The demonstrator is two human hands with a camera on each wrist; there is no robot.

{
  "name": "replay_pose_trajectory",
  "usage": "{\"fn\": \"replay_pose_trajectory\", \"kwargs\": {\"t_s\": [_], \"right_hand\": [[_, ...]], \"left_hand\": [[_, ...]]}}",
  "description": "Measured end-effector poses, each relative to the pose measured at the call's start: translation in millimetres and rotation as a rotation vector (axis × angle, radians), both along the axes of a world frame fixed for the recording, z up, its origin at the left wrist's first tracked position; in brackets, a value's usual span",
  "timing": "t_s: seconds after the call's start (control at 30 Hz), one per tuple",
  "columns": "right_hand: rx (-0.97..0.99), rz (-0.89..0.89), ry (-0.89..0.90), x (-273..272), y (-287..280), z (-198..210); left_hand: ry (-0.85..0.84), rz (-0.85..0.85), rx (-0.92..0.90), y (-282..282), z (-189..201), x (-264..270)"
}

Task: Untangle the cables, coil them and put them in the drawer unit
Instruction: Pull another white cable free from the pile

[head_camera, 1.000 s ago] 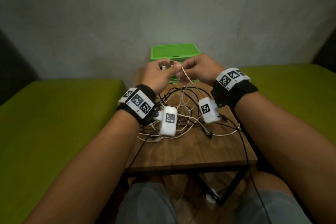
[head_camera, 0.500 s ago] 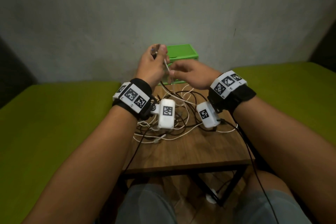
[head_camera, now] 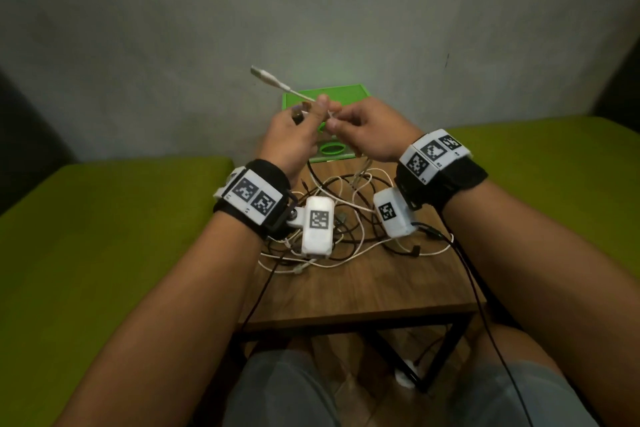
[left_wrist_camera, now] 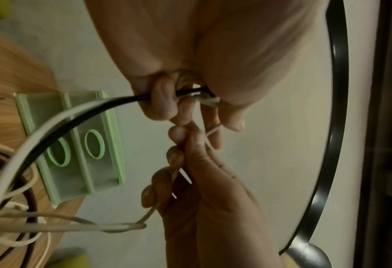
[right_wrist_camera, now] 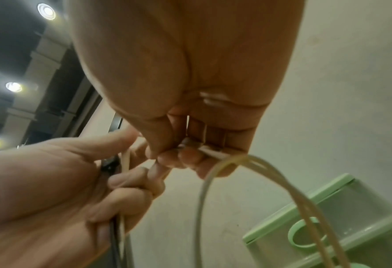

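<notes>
Both hands are raised above the table in front of the green drawer unit [head_camera: 346, 94]. My left hand [head_camera: 310, 113] grips a black cable [left_wrist_camera: 112, 103] and a white cable [left_wrist_camera: 59, 116] in its curled fingers. The white cable's USB plug [head_camera: 265, 75] sticks up and to the left past that hand. My right hand [head_camera: 334, 123] pinches a thin white cable [right_wrist_camera: 213, 154] right beside the left fingertips, and loops of it hang down. A tangle of white and black cables [head_camera: 346, 215] lies on the wooden table [head_camera: 363, 288] under the wrists.
The drawer unit [left_wrist_camera: 75, 145] stands at the table's far edge against a grey wall, its two ring-handled drawers closed. Green cushioned benches [head_camera: 104, 236] flank the narrow table. A black wire hangs off the table's front edge towards my knees.
The left hand rose, then came back down beside the right. A white USB plug end now sticks out above the left hand. The view has tilted slightly.
</notes>
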State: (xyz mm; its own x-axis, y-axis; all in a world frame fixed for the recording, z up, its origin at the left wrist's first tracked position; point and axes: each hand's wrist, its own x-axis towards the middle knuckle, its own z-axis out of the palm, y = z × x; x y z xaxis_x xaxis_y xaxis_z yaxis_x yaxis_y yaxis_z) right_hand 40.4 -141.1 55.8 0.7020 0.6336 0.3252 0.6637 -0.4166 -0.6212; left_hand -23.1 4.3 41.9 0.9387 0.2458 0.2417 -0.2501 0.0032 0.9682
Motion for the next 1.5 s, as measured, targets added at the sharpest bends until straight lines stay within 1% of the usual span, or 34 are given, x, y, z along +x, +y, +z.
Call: {"fn": "replay_pose_trajectory", "kwargs": {"t_s": [0.07,0.17,0.27,0.33,0.43,0.53,0.67,0.77,0.87,0.93,0.97,1.03,1.07,1.1,1.13,1.2,1.27,1.3,1.37,1.5], "right_hand": [[-0.003,0.022,0.009,0,1,-1],[-0.037,0.057,0.061,5,-6,-19],[-0.102,0.014,0.065,7,-15,-30],[-0.152,-0.013,0.041,8,-17,-34],[-0.293,-0.056,-0.022,10,-21,-40],[-0.371,-0.072,-0.02,10,-29,-51],[-0.469,-0.051,-0.01,11,-29,-60],[-0.541,-0.106,-0.01,17,-32,-66],[-0.568,-0.117,-0.004,19,-32,-68],[-0.501,-0.122,-0.007,19,-31,-64],[-0.443,-0.119,-0.02,18,-30,-61],[-0.321,-0.093,-0.04,13,-25,-51],[-0.279,-0.075,-0.058,10,-22,-45],[-0.255,-0.062,-0.087,7,-18,-40],[-0.242,-0.062,-0.11,5,-15,-36],[-0.265,-0.072,-0.156,4,-11,-32],[-0.26,-0.066,-0.191,4,-11,-34],[-0.232,-0.068,-0.188,4,-12,-37],[-0.19,-0.093,-0.181,5,-13,-38],[-0.259,-0.156,-0.129,12,-18,-49]], "left_hand": [[-0.058,0.049,-0.06,-3,4,0],[-0.165,0.18,-0.228,13,20,4],[-0.211,0.272,-0.311,36,35,1],[-0.21,0.284,-0.315,45,39,-2],[-0.18,0.341,-0.339,53,40,-5],[-0.168,0.387,-0.397,62,41,-8],[-0.112,0.472,-0.338,55,38,-12],[-0.153,0.525,-0.347,56,39,-14],[-0.203,0.497,-0.393,61,39,-15],[-0.151,0.389,-0.326,57,33,-12],[-0.099,0.317,-0.233,52,28,-11],[0.003,0.244,0.098,37,13,-9],[0.023,0.212,0.273,27,5,-9],[0.038,0.167,0.411,16,-2,-11],[0.066,0.121,0.512,5,-8,-13],[0.138,0.058,0.639,-8,-16,-15],[0.188,0.059,0.729,-8,-18,-14],[0.202,0.062,0.751,-5,-17,-13],[0.187,0.079,0.697,1,-13,-14],[-0.014,0.256,0.417,17,4,-17]]}}
